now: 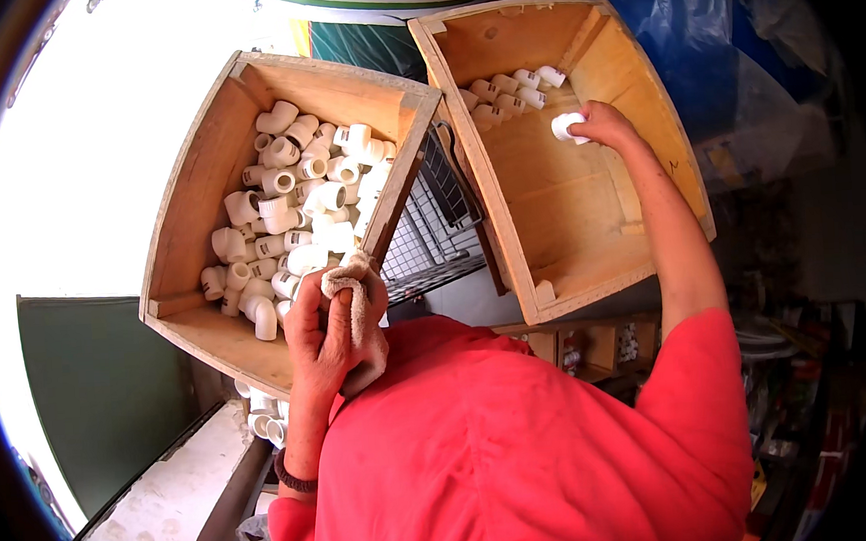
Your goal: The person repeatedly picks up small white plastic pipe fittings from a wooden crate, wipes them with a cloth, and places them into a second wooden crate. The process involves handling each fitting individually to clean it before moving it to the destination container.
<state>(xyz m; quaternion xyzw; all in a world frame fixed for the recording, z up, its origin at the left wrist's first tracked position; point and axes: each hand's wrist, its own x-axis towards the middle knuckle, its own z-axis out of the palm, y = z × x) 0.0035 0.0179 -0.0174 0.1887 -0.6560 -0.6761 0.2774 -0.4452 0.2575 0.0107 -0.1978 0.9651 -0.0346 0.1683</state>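
Note:
My right hand (606,124) reaches into the right wooden box (573,234), its fingers closed on a white pipe fitting (566,128) held above the box floor. Near the far left corner of that box, several white pipe elbows (530,97) lie side by side in rows. By the near edge of the left wooden box (181,225), my left hand (321,340) grips a beige cloth (361,309) bunched between its fingers. Whether a fitting is inside the cloth cannot be made out. A loose heap of white pipe elbows (280,183) covers much of the left box's floor.
Between the boxes stands a black wire basket (439,197). Below the left box, more white fittings (268,428) show beside a pale ledge (166,500). Wooden compartments (604,348) with small parts sit under the right box. Blue plastic sheeting (675,23) hangs at the far right.

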